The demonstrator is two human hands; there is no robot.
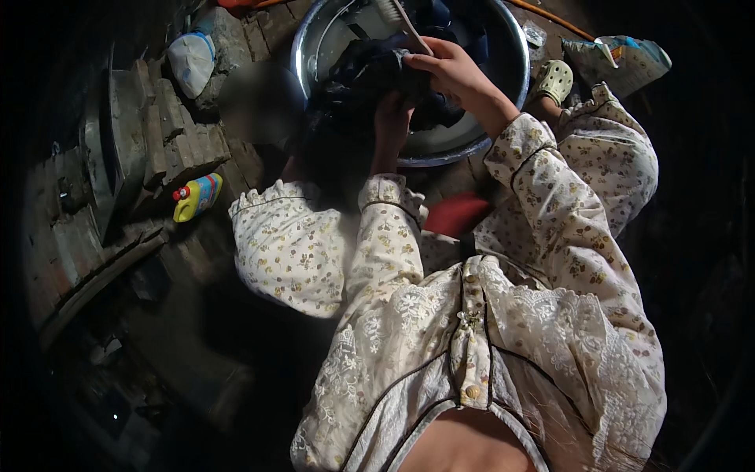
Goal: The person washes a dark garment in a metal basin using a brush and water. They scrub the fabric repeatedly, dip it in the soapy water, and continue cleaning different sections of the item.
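Note:
A wide metal basin [517, 47] stands at the top of the view, with dark wet clothing [358, 79] bunched up in it. My right hand [458, 72] is closed around the pale handle of a scrubbing brush [405, 27], whose bristle end points up and away to the left. That hand is over the right part of the clothing. Close by on the left, my left hand [393, 116] grips the near edge of the bunched clothing, its fingertips partly hidden in the dark folds. Some greyish water [334, 35] shows around the cloth.
Left of the basin lie a white bag with a blue rim [193, 64] and a yellow bottle with a red cap [197, 197], by rough wooden boards [177, 130]. A plastic packet [621, 63] lies at the right, near a light clog [553, 82] on my foot.

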